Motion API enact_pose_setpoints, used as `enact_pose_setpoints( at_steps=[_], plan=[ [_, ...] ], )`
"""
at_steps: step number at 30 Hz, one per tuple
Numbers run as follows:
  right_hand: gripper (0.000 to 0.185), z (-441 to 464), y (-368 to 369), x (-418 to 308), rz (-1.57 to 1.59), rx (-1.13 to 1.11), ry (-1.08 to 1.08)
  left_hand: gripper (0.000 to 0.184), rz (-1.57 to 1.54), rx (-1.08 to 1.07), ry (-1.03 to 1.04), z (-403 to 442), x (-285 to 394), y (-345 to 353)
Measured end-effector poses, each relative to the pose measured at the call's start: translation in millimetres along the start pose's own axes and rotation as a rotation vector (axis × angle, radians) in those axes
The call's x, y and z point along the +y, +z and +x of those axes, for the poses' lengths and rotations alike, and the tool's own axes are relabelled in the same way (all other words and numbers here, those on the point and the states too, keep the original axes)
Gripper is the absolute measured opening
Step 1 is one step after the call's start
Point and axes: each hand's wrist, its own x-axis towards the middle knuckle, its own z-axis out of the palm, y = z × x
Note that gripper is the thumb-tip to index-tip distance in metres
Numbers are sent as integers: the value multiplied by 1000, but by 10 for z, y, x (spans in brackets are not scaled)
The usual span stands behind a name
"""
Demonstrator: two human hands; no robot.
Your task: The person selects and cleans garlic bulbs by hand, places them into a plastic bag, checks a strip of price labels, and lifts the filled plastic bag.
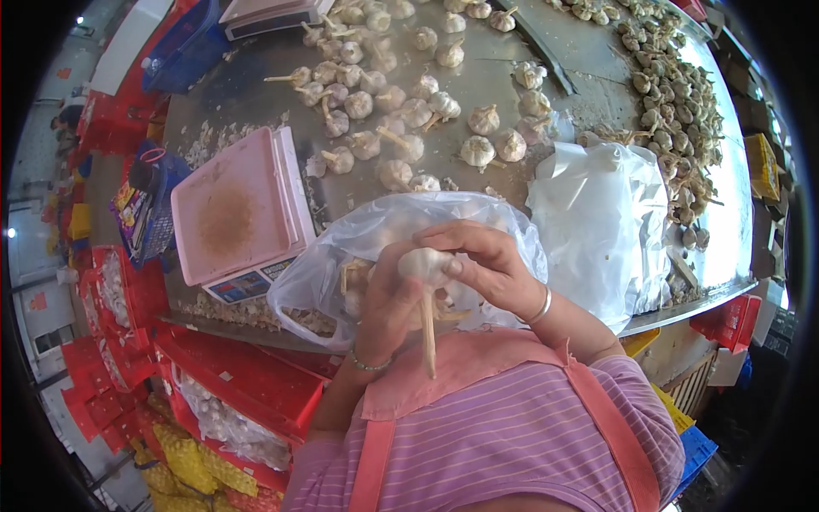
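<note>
A garlic bulb (424, 266) with a long dry stem pointing down toward my apron is held between both hands. My left hand (388, 299) is closed around its left side. From the right, my right hand (490, 264) grips the same bulb, thumb against its skin and fingers over the top. Beneath and around my hands lies an open clear plastic bag (311, 286) with some garlic inside, partly hidden by my hands. Many loose garlic bulbs (358, 105) lie on the metal table (478, 72) just beyond the bag.
A pink-topped weighing scale (226, 209) stands left of the bag. To the right lies a stack of plastic bags (589, 222), with a garlic heap (674, 111) behind it. A dark bar (537, 47) crosses the table. Red crates (239, 384) stand below the left edge.
</note>
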Motion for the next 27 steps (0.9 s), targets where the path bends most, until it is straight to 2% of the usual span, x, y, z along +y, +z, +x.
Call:
enact_pose_setpoints(
  at_steps=[2, 3, 5, 6, 7, 10, 13, 16, 19, 22, 23, 27],
  plan=[
    [29, 61, -101, 103, -154, 11, 58, 38, 223, 98, 42, -10, -120, -131],
    [29, 93, -156, 258, -228, 133, 140, 31, 414, 122, 160, 7, -136, -194],
    [26, 250, -388, 464, -494, 312, 148, 30, 609, 168, 205, 3, -89, -287],
    [32, 313, -523, 597, -684, 368, 118, 29, 709, 197, 227, -5, -71, -314],
    [42, 358, -688, 803, -941, 377, -29, 29, 700, 241, 218, -9, -25, -308],
    [50, 459, -923, 1210, -1268, 287, 76, 31, 575, 310, 44, -61, 2, -367],
    [50, 522, -995, 1359, -1323, 143, 108, 40, 683, 359, 121, -111, -188, -536],
    [46, 558, -1014, 1441, -1320, 159, 153, 43, 748, 375, 140, -135, -232, -558],
    [45, 535, -1037, 1396, -1041, 218, 178, 41, 916, 356, 172, -134, -197, -542],
    [40, 488, -940, 1072, -162, 391, 423, 38, 1054, 329, 221, -111, -82, -477],
    [41, 447, -914, 960, 116, 377, 406, 37, 1052, 327, 206, -116, -98, -486],
    [54, 232, -615, 442, 844, 169, 316, 35, 1113, 233, 170, -74, -183, -482]
  ],
)
